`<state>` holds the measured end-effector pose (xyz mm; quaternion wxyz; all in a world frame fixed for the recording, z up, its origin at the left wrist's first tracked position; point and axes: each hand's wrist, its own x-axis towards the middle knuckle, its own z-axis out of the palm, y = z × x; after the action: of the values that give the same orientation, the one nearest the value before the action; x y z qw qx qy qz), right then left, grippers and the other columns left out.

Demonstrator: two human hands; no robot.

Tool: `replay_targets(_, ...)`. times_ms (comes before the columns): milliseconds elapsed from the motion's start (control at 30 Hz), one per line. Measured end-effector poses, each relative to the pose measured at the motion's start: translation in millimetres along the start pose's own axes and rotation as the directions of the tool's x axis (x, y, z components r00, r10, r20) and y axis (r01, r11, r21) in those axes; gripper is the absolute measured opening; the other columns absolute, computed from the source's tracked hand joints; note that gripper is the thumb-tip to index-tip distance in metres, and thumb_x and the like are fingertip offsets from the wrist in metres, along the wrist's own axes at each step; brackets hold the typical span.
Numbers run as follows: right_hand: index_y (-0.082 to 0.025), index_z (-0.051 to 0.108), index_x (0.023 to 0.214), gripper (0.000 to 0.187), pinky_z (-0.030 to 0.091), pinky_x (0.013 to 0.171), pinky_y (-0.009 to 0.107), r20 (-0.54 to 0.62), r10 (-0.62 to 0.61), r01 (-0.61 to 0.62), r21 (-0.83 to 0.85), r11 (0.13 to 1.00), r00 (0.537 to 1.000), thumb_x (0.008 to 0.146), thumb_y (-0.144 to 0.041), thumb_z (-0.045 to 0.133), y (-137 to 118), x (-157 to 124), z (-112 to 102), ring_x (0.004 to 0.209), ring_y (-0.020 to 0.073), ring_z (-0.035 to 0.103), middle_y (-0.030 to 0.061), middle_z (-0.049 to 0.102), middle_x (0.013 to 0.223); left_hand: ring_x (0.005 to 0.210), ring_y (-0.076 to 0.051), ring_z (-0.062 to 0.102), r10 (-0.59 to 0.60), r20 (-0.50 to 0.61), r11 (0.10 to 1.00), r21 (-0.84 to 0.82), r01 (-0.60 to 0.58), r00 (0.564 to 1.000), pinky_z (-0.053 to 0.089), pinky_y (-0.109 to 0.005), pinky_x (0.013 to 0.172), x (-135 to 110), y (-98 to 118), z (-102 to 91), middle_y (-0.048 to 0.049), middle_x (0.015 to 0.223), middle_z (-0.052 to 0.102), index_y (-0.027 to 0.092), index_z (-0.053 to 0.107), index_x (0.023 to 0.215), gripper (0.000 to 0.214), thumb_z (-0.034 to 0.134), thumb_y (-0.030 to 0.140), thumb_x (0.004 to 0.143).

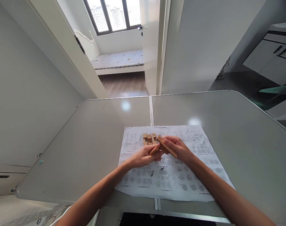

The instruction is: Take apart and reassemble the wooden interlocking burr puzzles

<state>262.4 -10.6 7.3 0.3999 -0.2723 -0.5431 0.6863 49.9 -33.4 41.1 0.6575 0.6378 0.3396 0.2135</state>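
Both my hands meet over a printed instruction sheet point(138, 157). My left hand point(145, 156) is closed on a wooden puzzle piece point(154, 150), its fingers reaching under toward the other hand. Held in my right hand point(175, 146) is a longer wooden puzzle piece point(167, 147), slanting down to the right, with a dark mark near its upper end. The two held pieces come close together; whether they touch I cannot tell. Just behind my left hand, several notched wooden puzzle pieces point(149, 137) stand side by side on the sheet, partly hidden by the hand.
The sheet lies on a grey table point(98, 141) with a metal seam point(151, 110) down its middle. Beyond it are an open door point(151, 47) and a bed point(119, 59) under a window. A green chair point(274, 90) stands past the right edge.
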Motion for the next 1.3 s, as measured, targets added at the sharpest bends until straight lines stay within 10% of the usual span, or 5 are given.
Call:
replay_targets(1100, -0.017, 0.071, 0.086, 0.049, 0.037, 0.053, 0.027, -0.047, 0.096, -0.085, 0.187, 0.979, 0.994, 0.092, -0.066, 0.072, -3.7, 1.3, 7.9, 0.055, 0.0125, 0.041, -0.001, 0.053, 0.065, 0.056, -0.008, 0.038, 0.021, -0.049, 1.0, -0.004, -0.021, 0.999, 0.032, -0.025, 0.054, 3.5, -0.7, 2.4, 0.0022, 0.069, 0.051, 0.018, 0.048, 0.079, 0.048, 0.057, 0.059, 0.103)
replay_targets(1300, -0.02, 0.068, 0.088, 0.045, 0.043, 0.056, 0.03, -0.153, 0.1, -0.049, 0.307, 0.951, 0.983, 0.095, -0.065, 0.067, -0.7, 3.8, 2.2, 0.049, 0.0116, 0.033, -0.0064, 0.041, 0.055, 0.05, -0.006, 0.037, 0.001, -0.121, 0.998, -0.068, -0.01, 0.993, 0.03, -0.023, 0.05, 5.2, -3.9, 1.1, 0.0032, 0.071, 0.057, 0.015, 0.058, 0.103, 0.05, 0.06, 0.065, 0.099)
